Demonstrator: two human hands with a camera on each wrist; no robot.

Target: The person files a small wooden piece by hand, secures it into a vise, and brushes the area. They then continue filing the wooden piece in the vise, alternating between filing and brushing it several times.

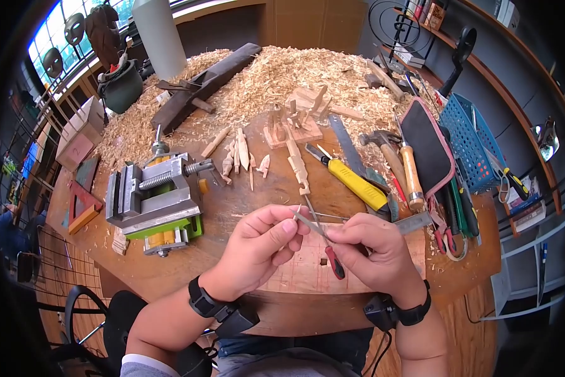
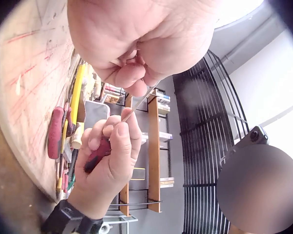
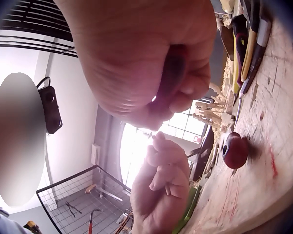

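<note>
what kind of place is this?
Looks like a woodcarving workshop: wood shavings heaped on the table, a metal vise on its left side, and small carved wooden pieces beside that.

1) Two black wrist straps [image 1: 202, 299] with black boxes [image 1: 238, 319], seven and five o'clock
2) Thin black cord [image 1: 390, 343], five o'clock
3) Grey sleeve [image 1: 143, 371] with white edge [image 1: 145, 360], seven o'clock
4) Dark blue pants [image 1: 332, 353], six o'clock

Bare desk [image 1: 215, 202] between vise [image 1: 150, 196] and left grip [image 1: 261, 244] affords passage; carved pieces [image 1: 243, 151] obstruct beyond; yellow tool [image 1: 358, 183] and blue basket [image 1: 472, 147] crowd the right side; shavings [image 1: 282, 72] bank the far side.
</note>
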